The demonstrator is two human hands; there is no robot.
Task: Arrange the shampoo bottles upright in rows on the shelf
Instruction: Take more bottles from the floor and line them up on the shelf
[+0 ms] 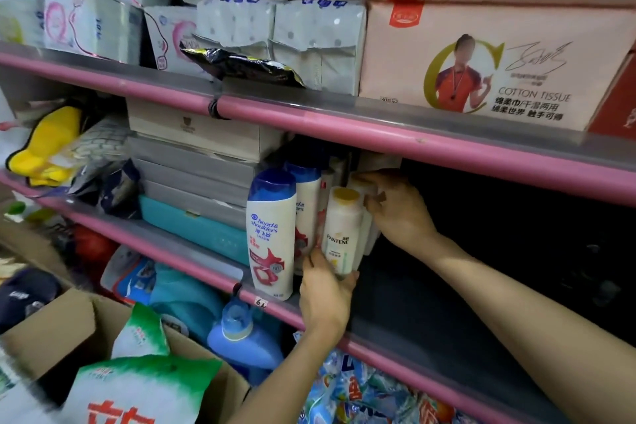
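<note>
On the middle shelf (pixel 220 268) stand upright shampoo bottles. A white Head & Shoulders bottle (pixel 272 234) with a blue cap is at the front, and a second one (pixel 308 206) stands right behind it. To their right stands a white Pantene bottle (pixel 342 231) with a yellow cap. My left hand (pixel 325 296) grips its base from below. My right hand (pixel 395 206) holds another yellow-capped bottle (pixel 361 184) behind it, mostly hidden by the fingers.
Grey and teal boxes (pixel 196 189) are stacked left of the bottles. The shelf is dark to the right of my hands. Tissue packs and a pink carton (pixel 481 65) fill the upper shelf. Below are a blue detergent bottle (pixel 241 337) and an open cardboard box (pixel 62 323) of detergent bags.
</note>
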